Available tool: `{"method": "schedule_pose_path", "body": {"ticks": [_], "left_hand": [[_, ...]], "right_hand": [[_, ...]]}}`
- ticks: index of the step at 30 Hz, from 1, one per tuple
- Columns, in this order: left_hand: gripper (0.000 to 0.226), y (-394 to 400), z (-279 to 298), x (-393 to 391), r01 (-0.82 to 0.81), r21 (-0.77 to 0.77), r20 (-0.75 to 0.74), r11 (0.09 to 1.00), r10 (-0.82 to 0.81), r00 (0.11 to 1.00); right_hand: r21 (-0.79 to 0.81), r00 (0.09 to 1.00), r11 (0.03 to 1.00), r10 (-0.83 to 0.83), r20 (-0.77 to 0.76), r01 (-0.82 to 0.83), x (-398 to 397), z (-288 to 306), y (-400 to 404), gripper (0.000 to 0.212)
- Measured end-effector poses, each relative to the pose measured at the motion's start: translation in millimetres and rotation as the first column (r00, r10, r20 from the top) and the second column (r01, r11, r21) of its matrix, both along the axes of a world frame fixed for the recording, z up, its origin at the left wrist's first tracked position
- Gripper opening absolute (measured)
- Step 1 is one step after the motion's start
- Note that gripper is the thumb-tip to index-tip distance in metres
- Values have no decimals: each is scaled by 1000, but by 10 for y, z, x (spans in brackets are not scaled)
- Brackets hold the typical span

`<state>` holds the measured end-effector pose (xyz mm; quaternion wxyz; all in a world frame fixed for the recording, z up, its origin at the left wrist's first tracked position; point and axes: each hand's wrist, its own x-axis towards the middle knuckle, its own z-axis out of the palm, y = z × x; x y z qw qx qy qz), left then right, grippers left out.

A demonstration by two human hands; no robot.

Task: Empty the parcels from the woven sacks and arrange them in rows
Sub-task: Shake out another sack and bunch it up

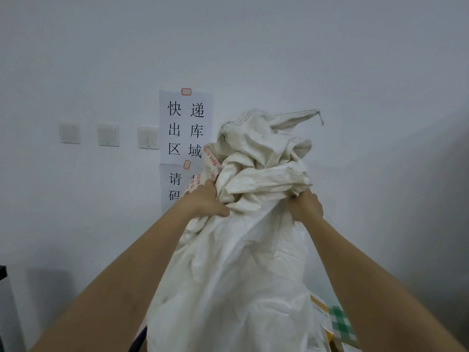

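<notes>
Sack orientation: woven sack (236, 262) held up before the wall (355, 72), long axis vertical, bunched end up.
Material: white woven plastic, creased, stitched hem with loose thread on top.
Left hand (206, 201): grips bunched fabric.
Right hand (305, 207): grips bunched fabric.
Contents: cannot tell.
Below right: parcel (340, 323), green-checked, partly hidden.

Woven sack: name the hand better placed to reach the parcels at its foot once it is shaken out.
Right, probably. Both hands grip the bunched woven sack up high, but the visible parcels lie low on the right, under the right hand. The left hand is on the far side.
</notes>
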<state>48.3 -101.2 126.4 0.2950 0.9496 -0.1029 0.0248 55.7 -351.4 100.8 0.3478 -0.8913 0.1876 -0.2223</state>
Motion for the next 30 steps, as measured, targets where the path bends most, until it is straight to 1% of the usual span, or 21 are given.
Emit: {"method": "schedule_pose_path", "body": {"ticks": [1, 3, 5, 6, 7, 9, 10, 11, 13, 14, 15, 17, 18, 19, 21, 22, 24, 26, 28, 29, 30], "left_hand": [[82, 0, -33, 34, -17, -24, 54, 1000, 19, 998], [58, -29, -52, 53, -32, -82, 196, 996, 48, 980], [38, -56, 35, 64, -52, -169, 260, 984, 95, 961], [31, -60, 133, 72, -63, -250, 282, 966, 135, 950], [24, -53, 280, 90, -67, -347, 321, 935, 185, 929], [19, -35, 595, 85, -25, -544, 385, 839, 276, 881], [22, -28, 736, 101, 3, -611, 401, 791, 307, 863], [24, -30, 842, 121, 28, -642, 415, 766, 317, 853], [24, -51, 982, 101, 25, -633, 424, 774, 320, 847], [22, -70, 1032, 74, 19, -637, 423, 771, 328, 845], [22, -83, 1086, 70, 44, -665, 428, 746, 332, 840], [21, -82, 1188, 46, 136, -742, 441, 656, 326, 836], [19, -77, 1235, 17, 165, -769, 435, 618, 317, 843], [18, -78, 1247, 28, 177, -771, 435, 611, 302, 848], [19, -85, 1221, 44, 94, -699, 415, 709, 295, 861], [19, -95, 1215, 12, 69, -682, 402, 728, 294, 867], [10, -116, 1255, -17, 129, -730, 406, 671, 275, 872], [5, -145, 1279, -49, 163, -775, 406, 611, 282, 869], [9, -157, 1254, -80, 145, -724, 429, 674, 276, 860], [12, -171, 1233, -72, 158, -710, 443, 687, 261, 858], [14, -171, 1211, -87, 195, -713, 454, 674, 231, 860]], "right_hand": [[66, 1000, 998, 17, -24, -15, -27, 64, 22, 31], [313, 995, 946, 97, -24, -84, -38, 216, 42, 33], [499, 980, 844, 168, 105, -198, -91, 441, 92, 22], [501, 959, 821, 190, 212, -274, -128, 588, 126, 14], [473, 924, 810, 208, 319, -346, -170, 766, 162, 15], [437, 824, 755, 234, 516, -489, -238, 1068, 226, 28], [420, 793, 741, 244, 558, -524, -244, 1189, 236, 29], [392, 792, 760, 253, 556, -518, -238, 1272, 227, 29], [313, 862, 857, 250, 442, -409, -282, 1402, 193, 34], [294, 882, 880, 237, 407, -373, -349, 1458, 181, 36], [273, 868, 884, 238, 437, -380, -371, 1507, 157, 35], [219, 775, 862, 265, 573, -457, -443, 1564, 154, 30], [216, 750, 848, 274, 602, -483, -468, 1561, 156, 33], [196, 757, 853, 295, 583, -483, -420, 1529, 131, 35], [158, 824, 894, 303, 478, -420, -381, 1520, 100, 33], [185, 827, 886, 298, 476, -426, -375, 1529, 94, 28], [250, 774, 846, 260, 577, -470, -445, 1584, 149, 23], [254, 756, 835, 258, 602, -488, -470, 1538, 169, 26], [214, 818, 882, 264, 512, -419, -459, 1442, 163, 31], [226, 835, 902, 214, 506, -368, -431, 1412, 134, 36], [249, 817, 897, 180, 548, -365, -450, 1396, 127, 36]]}}
